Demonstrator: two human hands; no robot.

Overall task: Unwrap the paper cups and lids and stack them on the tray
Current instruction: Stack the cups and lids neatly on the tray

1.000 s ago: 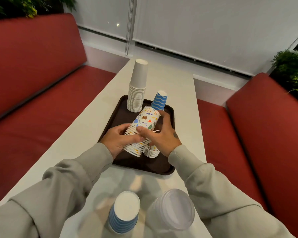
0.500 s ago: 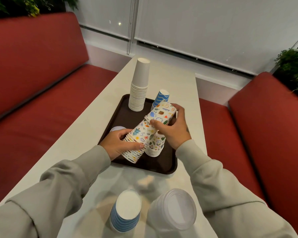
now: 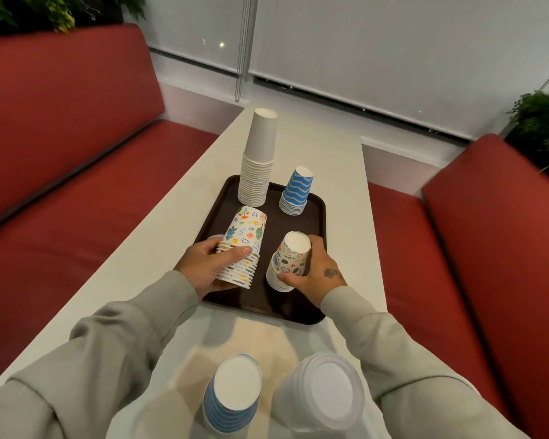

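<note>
Though apart, two patterned stacks; left hand fingers round one, right hand another

The tray is dark brown. The tall cup stack is plain white, and the short stack wears blue and white wavy stripes. The left doodle stack and the right doodle stack are white with small drawings in orange, green, blue and yellow. The nearest cups show blue stripes with white bases. The lids are cloudy white. The table is cream, the benches are red, and the sleeves are pale grey-beige.
</note>
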